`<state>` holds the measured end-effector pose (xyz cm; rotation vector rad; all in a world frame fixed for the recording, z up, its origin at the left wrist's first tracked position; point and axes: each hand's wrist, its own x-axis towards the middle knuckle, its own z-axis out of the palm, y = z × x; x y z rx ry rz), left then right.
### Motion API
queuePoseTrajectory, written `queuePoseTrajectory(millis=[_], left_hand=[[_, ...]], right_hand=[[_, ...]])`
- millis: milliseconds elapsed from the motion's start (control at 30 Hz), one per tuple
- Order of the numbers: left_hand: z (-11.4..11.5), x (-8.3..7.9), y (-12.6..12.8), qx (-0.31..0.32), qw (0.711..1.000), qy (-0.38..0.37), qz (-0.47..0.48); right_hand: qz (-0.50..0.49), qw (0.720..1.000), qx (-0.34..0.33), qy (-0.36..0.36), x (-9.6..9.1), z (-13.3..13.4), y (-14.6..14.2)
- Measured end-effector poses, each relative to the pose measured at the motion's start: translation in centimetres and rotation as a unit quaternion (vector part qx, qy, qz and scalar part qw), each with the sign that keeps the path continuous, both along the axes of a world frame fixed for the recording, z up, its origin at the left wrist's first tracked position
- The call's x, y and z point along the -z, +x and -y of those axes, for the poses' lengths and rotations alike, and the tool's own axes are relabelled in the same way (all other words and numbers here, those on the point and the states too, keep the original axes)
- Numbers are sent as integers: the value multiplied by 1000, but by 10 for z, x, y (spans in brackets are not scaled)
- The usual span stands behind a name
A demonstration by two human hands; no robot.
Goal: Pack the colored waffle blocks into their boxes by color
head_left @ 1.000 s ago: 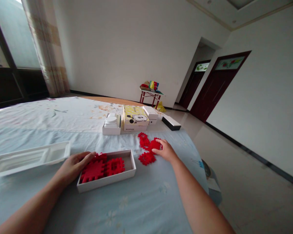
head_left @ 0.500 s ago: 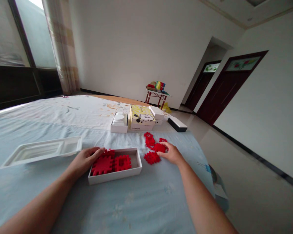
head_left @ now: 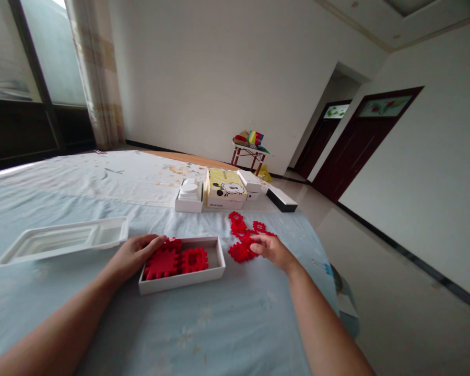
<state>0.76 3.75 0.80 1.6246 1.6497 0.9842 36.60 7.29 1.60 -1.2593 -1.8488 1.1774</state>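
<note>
A shallow white box (head_left: 182,283) stands in front of me with red notched interlocking blocks in it: a solid square one (head_left: 162,263) on the left and one with a square hole (head_left: 195,260) beside it. My left hand (head_left: 135,253) is curled over the box's far left corner, thumb close to the red blocks. To the right of the box, loose red notched pieces (head_left: 238,227) lie on the cloth. My right hand (head_left: 272,251) is among them, thumb and fingers closed on a red piece (head_left: 244,250); its grip is partly hidden.
A white plastic tray (head_left: 113,237) lies to the left. Behind are a small white box with white items (head_left: 188,204), a yellow cartoon box (head_left: 227,196), a white box (head_left: 250,183) and a black-and-white box (head_left: 284,201). The table's edge curves away at right.
My right hand has moved slightly down among the loose red pieces, and some of them have shifted, showing more at the right. My left hand stays at the box corner. The view has tilted slightly.
</note>
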Motion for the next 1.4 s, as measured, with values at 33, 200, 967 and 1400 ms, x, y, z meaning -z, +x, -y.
queuePoseTrajectory(millis=[33,200,967,1400], left_hand=[[-1,1,-1,9,1000,-10,1],[-3,6,-3,17,1000,-25,4],[-4,8,-2,12,1000,-1,-1],[-4,8,-1,19,1000,-6,-3]], right_hand=[[2,1000,-14,-22,-1,2,-1],[97,984,-124,-83,-7,17,-6],[206,969,-78,109,-17,25,-7],[218,962,-108,124,-25,29,-9]])
